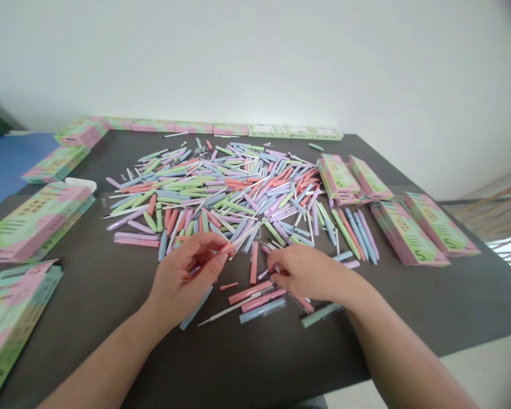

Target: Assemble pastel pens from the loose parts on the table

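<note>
My left hand (191, 270) is closed around a coral pen barrel (227, 248), its end showing between thumb and fingertips. Thin white refills (244, 236) show just past that end; whether they are in the barrel or behind it I cannot tell. My right hand (313, 271) reaches down at the near edge of the pile with fingers pinched together, and what they hold is hidden. Between the hands lie a coral pen tube (254, 262), a small coral piece (229, 286) and a white refill (221, 313). Pink and blue pen caps with clear clips (262, 311) lie below my right hand.
A wide heap of pastel pen parts (221, 187) covers the middle of the dark table (111, 312). Printed boxes stand along the left (38, 218), back (191, 127) and right (413, 233). Several assembled-looking pens (357, 233) lie side by side near the right boxes.
</note>
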### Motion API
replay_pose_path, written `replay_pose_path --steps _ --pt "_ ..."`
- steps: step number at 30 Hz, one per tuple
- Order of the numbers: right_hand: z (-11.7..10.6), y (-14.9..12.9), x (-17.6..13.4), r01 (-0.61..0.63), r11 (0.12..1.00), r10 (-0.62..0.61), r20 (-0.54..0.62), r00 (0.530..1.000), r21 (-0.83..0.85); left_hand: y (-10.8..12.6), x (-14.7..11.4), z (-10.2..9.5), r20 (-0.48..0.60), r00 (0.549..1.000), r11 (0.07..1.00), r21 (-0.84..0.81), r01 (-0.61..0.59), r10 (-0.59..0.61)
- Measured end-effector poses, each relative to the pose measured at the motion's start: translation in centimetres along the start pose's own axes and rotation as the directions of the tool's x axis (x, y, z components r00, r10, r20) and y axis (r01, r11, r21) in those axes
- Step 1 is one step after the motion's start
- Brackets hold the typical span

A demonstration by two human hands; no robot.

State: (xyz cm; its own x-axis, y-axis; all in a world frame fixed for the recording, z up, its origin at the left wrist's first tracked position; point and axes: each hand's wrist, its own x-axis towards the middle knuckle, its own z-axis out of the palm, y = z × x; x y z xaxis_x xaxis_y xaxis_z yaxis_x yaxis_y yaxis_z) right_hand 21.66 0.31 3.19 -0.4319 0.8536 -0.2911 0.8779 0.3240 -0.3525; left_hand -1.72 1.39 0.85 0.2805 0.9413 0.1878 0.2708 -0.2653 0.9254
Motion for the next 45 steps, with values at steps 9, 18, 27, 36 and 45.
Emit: replay_pose_path --steps 9,18,27,36,45 --pt "0.5 -0.1 0.3 -0.021 0.997 0.015 -0.077 0.997 -0.069 -0.3 0.1 -0.1 -0.023 1.000 1.000 0.012 0.006 -0.006" --pt "-0.3 1.1 0.4 -0.100 0.995 0.100 -0.120 0.988 0.005 0.0 0.0 0.1 -0.057 0.998 0.998 -0.056 0.020 -0.023" --pt "-3.6 6.7 3.1 -0.393 0.907 0.304 -0.411 0.859 -0.150 0.5 -0.2 0.0 -0.087 0.995 0.997 -0.063 0.044 -0.049" --pt "-4.4 11.8 5.9 -0.367 0.889 0.263 -0.351 0.899 -0.275 -0.1 -0.2 -0.2 -0.055 0.998 0.993 -0.116 0.023 -0.030" --pt "-4.2 13.4 7.1 -0.224 0.930 0.144 -0.272 0.951 -0.292 -0.3 -0.1 -0.3 -0.023 1.000 0.994 -0.108 0.014 -0.017"
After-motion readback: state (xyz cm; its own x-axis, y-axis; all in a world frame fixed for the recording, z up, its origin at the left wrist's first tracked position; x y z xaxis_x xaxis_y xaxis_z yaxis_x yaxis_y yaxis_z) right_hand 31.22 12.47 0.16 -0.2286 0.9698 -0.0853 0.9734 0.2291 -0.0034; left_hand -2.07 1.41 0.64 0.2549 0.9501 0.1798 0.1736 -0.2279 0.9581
